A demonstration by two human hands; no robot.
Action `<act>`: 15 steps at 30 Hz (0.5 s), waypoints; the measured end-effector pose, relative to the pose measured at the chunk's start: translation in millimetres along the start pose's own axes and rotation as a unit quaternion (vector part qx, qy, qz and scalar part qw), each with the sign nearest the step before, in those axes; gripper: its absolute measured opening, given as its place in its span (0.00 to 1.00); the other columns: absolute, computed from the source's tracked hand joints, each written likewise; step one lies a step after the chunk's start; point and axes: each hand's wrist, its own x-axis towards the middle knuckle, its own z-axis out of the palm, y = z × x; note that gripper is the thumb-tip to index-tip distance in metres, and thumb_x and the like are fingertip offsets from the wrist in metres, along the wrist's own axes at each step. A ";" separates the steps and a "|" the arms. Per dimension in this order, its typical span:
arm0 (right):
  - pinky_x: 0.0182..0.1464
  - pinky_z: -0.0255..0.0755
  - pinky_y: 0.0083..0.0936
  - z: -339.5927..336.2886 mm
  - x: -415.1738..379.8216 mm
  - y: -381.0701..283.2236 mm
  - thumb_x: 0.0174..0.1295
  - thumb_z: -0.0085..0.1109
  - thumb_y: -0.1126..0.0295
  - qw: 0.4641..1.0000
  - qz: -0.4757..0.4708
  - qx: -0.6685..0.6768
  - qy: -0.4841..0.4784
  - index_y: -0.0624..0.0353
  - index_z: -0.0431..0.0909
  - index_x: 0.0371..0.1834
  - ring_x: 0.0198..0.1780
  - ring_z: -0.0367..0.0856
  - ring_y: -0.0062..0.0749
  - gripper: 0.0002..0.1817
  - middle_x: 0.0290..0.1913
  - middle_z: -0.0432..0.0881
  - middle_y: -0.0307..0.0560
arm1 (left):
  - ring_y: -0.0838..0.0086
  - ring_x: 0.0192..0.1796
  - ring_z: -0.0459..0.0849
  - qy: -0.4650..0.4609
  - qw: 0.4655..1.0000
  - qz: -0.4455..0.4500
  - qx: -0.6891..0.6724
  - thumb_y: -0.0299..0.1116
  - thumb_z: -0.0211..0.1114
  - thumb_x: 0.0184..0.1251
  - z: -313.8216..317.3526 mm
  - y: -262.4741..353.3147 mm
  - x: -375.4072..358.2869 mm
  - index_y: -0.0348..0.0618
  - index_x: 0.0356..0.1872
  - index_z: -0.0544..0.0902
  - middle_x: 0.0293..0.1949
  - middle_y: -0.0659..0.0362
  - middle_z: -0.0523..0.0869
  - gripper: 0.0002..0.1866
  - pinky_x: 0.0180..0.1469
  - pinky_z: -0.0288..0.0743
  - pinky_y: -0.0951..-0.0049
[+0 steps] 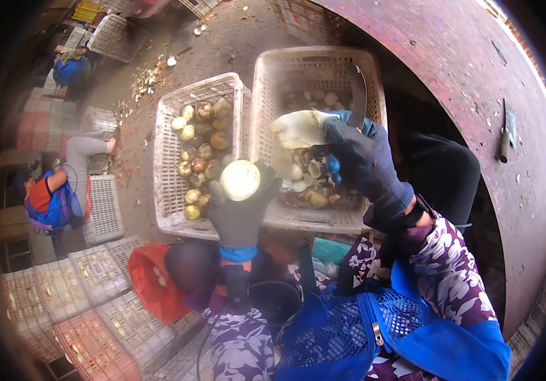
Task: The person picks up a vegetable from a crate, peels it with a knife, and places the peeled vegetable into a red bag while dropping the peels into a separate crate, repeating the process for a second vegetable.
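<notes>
A round, pale, peeled item (240, 180) sits in my left hand (238, 213), whose gloved fingers curl round its sides. My right hand (357, 149), in a dark glove with blue fingertips, grips a curved knife (357, 95) pointing up and a translucent whitish piece of peel (305, 128). Both hands are above the larger white crate (319, 56), which holds peelings and pale pieces. To its left, a smaller white crate (164, 152) holds several round brownish and greenish items (204, 151). The handle of the knife is hidden by my fingers.
A red bucket (159, 286) stands lower left, near stacked crates (89, 279). Another person (54, 197) sits at the far left. On the pinkish tabletop (476, 76) at right lies a cleaver (506, 130). Scraps (146, 79) lie on the ground.
</notes>
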 end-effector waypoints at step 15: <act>0.20 0.68 0.18 2.6 9.0 15.8 0.67 0.61 0.60 0.997 -0.001 -0.072 0.021 0.62 0.79 0.51 0.19 0.75 0.20 0.18 0.22 0.78 0.38 | 0.55 0.51 0.81 -0.045 0.961 -0.078 -0.263 0.64 0.61 0.65 -5.3 12.3 -1.9 0.37 0.66 0.69 0.56 0.44 0.78 0.41 0.49 0.80 0.58</act>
